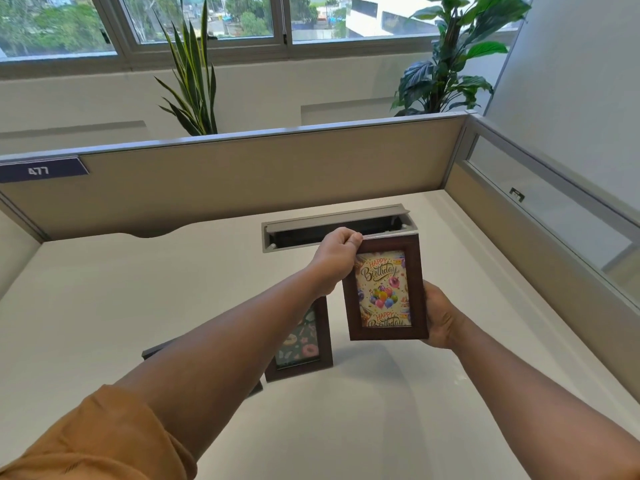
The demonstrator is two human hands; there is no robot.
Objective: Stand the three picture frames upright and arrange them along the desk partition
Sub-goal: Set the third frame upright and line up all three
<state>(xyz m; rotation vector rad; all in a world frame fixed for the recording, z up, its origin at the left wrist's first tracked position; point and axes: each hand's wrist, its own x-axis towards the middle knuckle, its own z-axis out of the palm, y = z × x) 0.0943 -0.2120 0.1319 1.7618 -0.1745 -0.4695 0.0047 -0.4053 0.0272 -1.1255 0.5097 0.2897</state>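
Note:
I hold a brown picture frame with a "Happy Birthday" balloon card point(384, 289) upright in the air above the white desk point(138, 306). My left hand point(334, 258) grips its top left corner and my right hand point(440, 317) grips its lower right side. A second brown frame with a donut picture point(304, 344) lies on the desk below, partly hidden by my left arm. A dark frame point(156, 349) lies further left, mostly hidden under that arm. The beige desk partition point(259, 171) runs along the far edge.
An open grey cable tray point(332, 226) is set into the desk near the partition, just behind the held frame. A side partition with a glass panel point(540, 202) bounds the right. Two plants stand behind the partition.

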